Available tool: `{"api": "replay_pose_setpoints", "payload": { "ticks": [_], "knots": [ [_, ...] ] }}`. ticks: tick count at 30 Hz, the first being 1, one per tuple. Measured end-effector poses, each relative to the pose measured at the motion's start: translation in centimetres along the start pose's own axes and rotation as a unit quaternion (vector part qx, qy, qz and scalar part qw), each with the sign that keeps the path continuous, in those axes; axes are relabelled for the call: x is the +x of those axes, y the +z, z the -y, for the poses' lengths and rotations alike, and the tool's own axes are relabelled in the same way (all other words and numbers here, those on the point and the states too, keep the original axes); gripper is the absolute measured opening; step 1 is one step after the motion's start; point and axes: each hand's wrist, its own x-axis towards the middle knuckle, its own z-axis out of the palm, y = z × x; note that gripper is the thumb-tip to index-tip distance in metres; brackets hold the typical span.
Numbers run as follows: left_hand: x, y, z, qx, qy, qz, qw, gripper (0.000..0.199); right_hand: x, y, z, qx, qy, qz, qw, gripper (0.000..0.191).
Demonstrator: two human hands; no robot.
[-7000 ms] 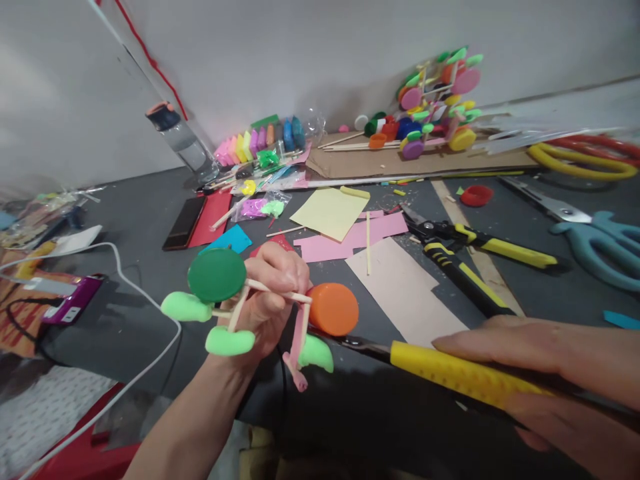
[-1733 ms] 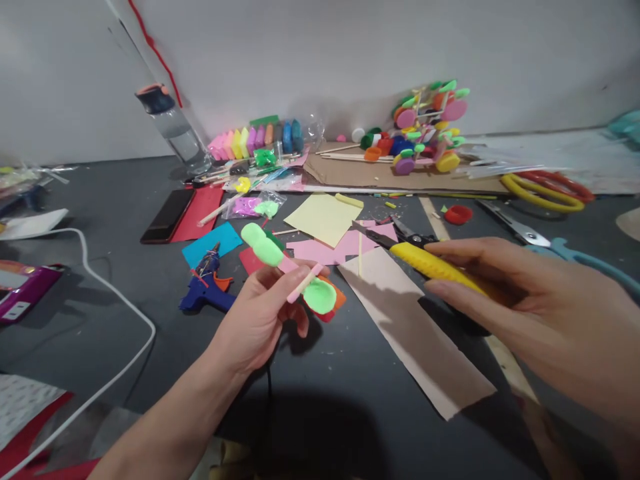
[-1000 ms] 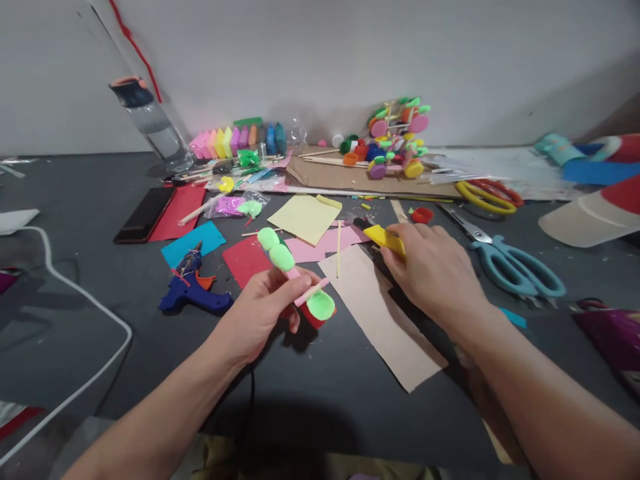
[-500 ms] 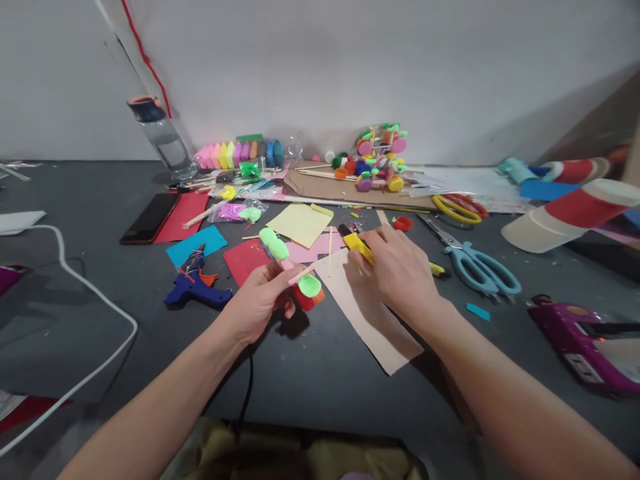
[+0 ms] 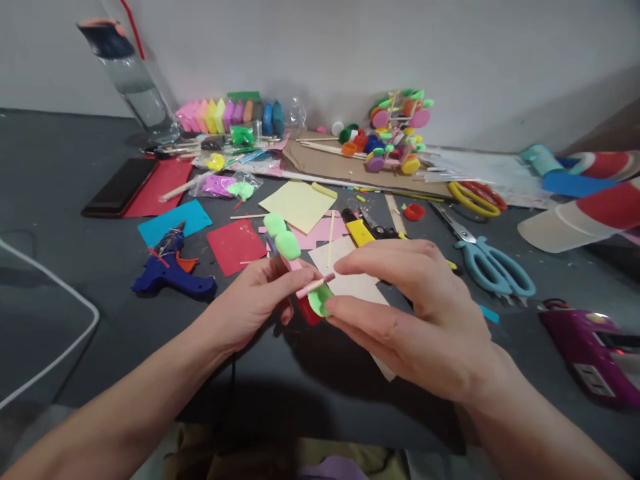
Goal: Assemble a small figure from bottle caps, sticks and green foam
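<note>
My left hand [image 5: 265, 293] pinches a small craft piece [image 5: 287, 245] with light green discs, a pink stick and a red part below. My right hand [image 5: 415, 313] is at the piece's right end, its thumb tip touching the lower green disc [image 5: 318, 300] and its index finger raised near the stick tip, with a gap between them. Yellow-and-black pliers [image 5: 361, 230] lie just beyond my right hand, partly covered by it. A white paper strip [image 5: 345, 263] lies beneath both hands.
Left: blue glue gun [image 5: 175, 273], phone [image 5: 123, 187], bottle [image 5: 135, 87]. Back: colourful disc model [image 5: 397, 133] on cardboard. Right: blue-handled scissors [image 5: 493, 267], tilted cup [image 5: 575, 217], purple device [image 5: 590, 353]. A yellow paper [image 5: 297, 205] lies in the middle.
My right hand has let go of the yellow-and-black pliers and come down-left to the craft piece. The view has shifted closer and lower; my left hand still holds the piece.
</note>
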Motion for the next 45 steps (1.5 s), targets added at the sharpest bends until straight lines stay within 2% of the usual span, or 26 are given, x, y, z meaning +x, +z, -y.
{"api": "replay_pose_setpoints", "payload": {
  "ticks": [5, 10, 15, 23, 27, 32, 35, 38, 42, 45],
  "knots": [
    [-0.2, -0.1, 0.0, 0.018, 0.011, 0.015, 1.0, 0.026, 0.3, 0.3, 0.3, 0.009, 0.036, 0.0, 0.999, 0.011],
    [-0.1, -0.2, 0.0, 0.029, 0.012, 0.021, 0.999, 0.027, 0.3, 0.3, 0.4, 0.003, 0.031, 0.019, 0.999, 0.011],
    [-0.1, -0.3, 0.2, 0.033, 0.008, 0.014, 0.999, 0.025, 0.4, 0.4, 0.2, 0.017, 0.044, 0.012, 0.999, 0.011],
    [-0.1, -0.2, 0.0, 0.024, 0.012, 0.017, 1.0, 0.022, 0.0, 0.6, 0.0, -0.008, -0.016, 0.002, 1.0, 0.012],
    [-0.1, -0.1, -0.1, 0.012, 0.011, 0.008, 1.0, 0.021, -0.1, 0.5, -0.2, -0.017, -0.014, 0.0, 1.0, 0.016],
    [-0.3, -0.2, 0.0, 0.013, 0.006, 0.011, 1.0, 0.02, 0.1, 0.5, -0.4, -0.032, -0.044, -0.012, 0.998, 0.015],
    [-0.3, -0.2, 0.0, 0.02, 0.01, 0.01, 1.0, 0.021, 0.0, 0.3, -0.3, -0.029, -0.047, 0.003, 0.998, 0.013],
    [-0.3, -0.3, 0.1, 0.022, 0.025, -0.008, 0.999, 0.021, -0.2, 0.0, 0.0, 0.011, 0.002, -0.004, 1.0, 0.01],
    [-0.3, -0.3, 0.2, 0.07, 0.064, -0.029, 0.995, 0.026, -0.1, -0.2, 0.6, 0.028, 0.139, -0.011, 0.99, 0.002],
    [-0.4, -0.2, 0.1, 0.12, 0.082, -0.059, 0.988, 0.028, 0.2, 0.0, 1.0, 0.062, 0.211, 0.021, 0.975, 0.012]
  ]
}}
